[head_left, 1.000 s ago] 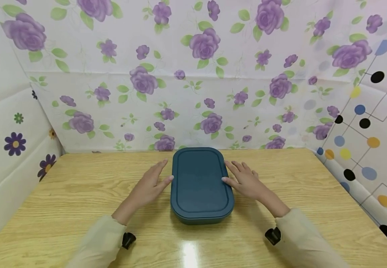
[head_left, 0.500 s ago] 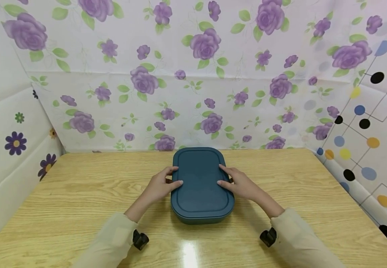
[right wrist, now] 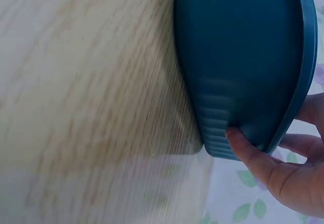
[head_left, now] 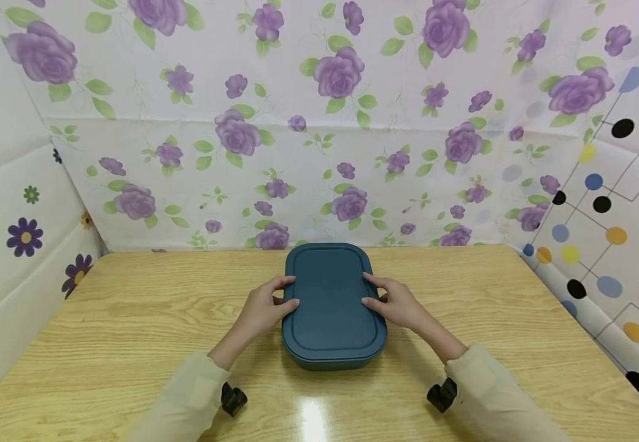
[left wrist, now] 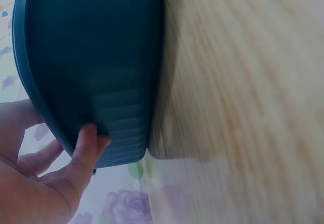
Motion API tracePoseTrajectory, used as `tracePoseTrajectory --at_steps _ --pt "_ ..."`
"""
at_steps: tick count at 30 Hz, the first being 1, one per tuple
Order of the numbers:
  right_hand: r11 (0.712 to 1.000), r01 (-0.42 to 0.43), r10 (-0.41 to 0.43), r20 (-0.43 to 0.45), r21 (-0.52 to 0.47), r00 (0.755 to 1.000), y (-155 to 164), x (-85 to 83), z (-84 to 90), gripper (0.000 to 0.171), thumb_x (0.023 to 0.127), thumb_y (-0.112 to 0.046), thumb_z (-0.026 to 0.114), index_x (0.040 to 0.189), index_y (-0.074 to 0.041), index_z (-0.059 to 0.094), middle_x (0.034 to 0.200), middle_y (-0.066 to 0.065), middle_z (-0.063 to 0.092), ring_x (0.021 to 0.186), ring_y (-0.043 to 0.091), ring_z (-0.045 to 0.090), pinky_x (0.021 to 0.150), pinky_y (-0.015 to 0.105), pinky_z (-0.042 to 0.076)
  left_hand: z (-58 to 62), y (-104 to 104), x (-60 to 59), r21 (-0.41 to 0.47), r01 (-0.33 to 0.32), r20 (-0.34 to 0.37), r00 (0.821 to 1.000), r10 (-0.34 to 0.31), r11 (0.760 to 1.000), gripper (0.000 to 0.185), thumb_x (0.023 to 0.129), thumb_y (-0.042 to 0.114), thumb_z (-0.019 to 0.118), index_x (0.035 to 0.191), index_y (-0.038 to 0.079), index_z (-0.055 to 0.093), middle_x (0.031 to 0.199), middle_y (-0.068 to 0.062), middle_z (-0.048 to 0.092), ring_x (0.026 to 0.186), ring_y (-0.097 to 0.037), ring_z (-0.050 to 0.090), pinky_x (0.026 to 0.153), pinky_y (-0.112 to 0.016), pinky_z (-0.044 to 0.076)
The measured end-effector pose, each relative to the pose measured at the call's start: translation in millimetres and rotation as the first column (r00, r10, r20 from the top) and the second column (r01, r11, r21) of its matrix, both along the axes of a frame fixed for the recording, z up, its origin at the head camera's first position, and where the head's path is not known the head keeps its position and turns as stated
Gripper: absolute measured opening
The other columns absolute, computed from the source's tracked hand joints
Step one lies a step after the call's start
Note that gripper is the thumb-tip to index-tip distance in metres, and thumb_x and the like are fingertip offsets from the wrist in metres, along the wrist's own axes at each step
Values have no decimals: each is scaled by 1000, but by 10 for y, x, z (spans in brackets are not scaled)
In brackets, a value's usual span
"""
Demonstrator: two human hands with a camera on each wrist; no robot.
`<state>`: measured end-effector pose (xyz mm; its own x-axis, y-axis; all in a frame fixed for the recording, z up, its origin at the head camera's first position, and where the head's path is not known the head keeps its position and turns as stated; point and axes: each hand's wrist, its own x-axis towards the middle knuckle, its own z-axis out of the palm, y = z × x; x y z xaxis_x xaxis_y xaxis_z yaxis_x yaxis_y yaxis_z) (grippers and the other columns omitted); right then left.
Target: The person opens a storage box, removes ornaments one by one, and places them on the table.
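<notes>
A dark teal lidded box (head_left: pixel 330 313) with rounded corners sits on the wooden table (head_left: pixel 131 313), towards the back middle. My left hand (head_left: pixel 279 294) grips its left side, thumb and fingers curled onto the lid's edge. My right hand (head_left: pixel 380 293) grips the right side the same way. In the left wrist view a thumb (left wrist: pixel 86 148) presses the ribbed wall of the box (left wrist: pixel 91 57). The right wrist view shows the other thumb (right wrist: pixel 243 143) on the ribbed wall of the box (right wrist: pixel 238 57), with fingers over the rim.
Flowered cloth panels (head_left: pixel 319 153) close off the back and left of the table. A dotted panel (head_left: pixel 617 215) closes the right side. Black wrist-worn cameras (head_left: pixel 233 399) hang under both sleeves near the front edge.
A second ago both hands lay open on the table beside the box. They moved inward and took hold of its two sides. The box has not moved.
</notes>
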<state>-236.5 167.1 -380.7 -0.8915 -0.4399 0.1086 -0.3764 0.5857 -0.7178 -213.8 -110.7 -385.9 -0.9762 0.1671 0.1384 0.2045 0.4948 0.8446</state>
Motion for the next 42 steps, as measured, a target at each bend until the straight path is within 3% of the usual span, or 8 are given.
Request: tracePoseTrajectory --at_steps 8,15,19,22,25,28,34,42 --pt "999 29 -27 -58 39 998 -28 47 34 54 89 -9 58 136 5 37 127 30 47 35 11 37 44 24 40 -15 36 25 15 8 -92 996 -7 1000 43 84 7 64 126 5 54 124 -19 54 80 -21 65 65 -29 53" --pt "995 37 -32 -56 91 998 -25 45 69 58 90 -12 57 138 8 30 125 31 48 45 12 52 50 24 42 6 81 65 -58 -27 -122 992 20 998 39 86 9 62 124 3 54 121 -20 56 88 -27 65 69 -32 54" --pt "992 52 -44 -70 113 997 -43 62 94 57 90 -12 57 137 9 31 104 30 60 61 24 62 50 24 43 47 133 101 -185 -103 -163 984 73 977 36 87 14 60 122 7 56 81 -13 66 71 -24 65 52 -27 50" --pt "988 66 -52 -101 141 993 -60 76 128 56 90 -12 56 136 9 33 65 20 59 70 28 63 49 23 41 92 172 113 -269 -169 -191 974 119 948 35 86 18 58 121 11 58 48 -1 47 43 -16 48 37 -22 30" --pt "982 86 -66 -120 167 991 -65 84 171 54 90 -12 56 136 7 35 49 7 46 61 28 57 49 25 39 140 197 107 -282 -189 -214 968 130 941 35 85 16 57 120 11 59 46 2 39 36 -12 33 35 -22 23" --pt "982 100 -79 -132 158 988 -41 80 200 53 90 -12 57 136 5 38 56 9 55 67 32 58 54 27 44 184 205 94 -242 -172 -204 971 123 955 35 85 13 58 120 9 59 58 0 46 39 -10 36 37 -23 28" --pt "996 86 -86 -14 3 996 97 31 230 51 89 -9 57 136 0 40 124 26 51 87 29 63 60 31 50 292 208 80 -52 -116 -60 992 112 992 39 82 9 63 121 8 59 83 -9 56 45 -12 42 42 -25 35" --pt "988 94 -72 178 -119 981 437 -52 246 51 91 -16 56 138 -4 40 129 28 44 79 20 60 52 37 44 417 371 105 232 -50 148 989 16 971 40 85 7 62 125 10 56 107 -13 58 56 -12 49 51 -30 46"
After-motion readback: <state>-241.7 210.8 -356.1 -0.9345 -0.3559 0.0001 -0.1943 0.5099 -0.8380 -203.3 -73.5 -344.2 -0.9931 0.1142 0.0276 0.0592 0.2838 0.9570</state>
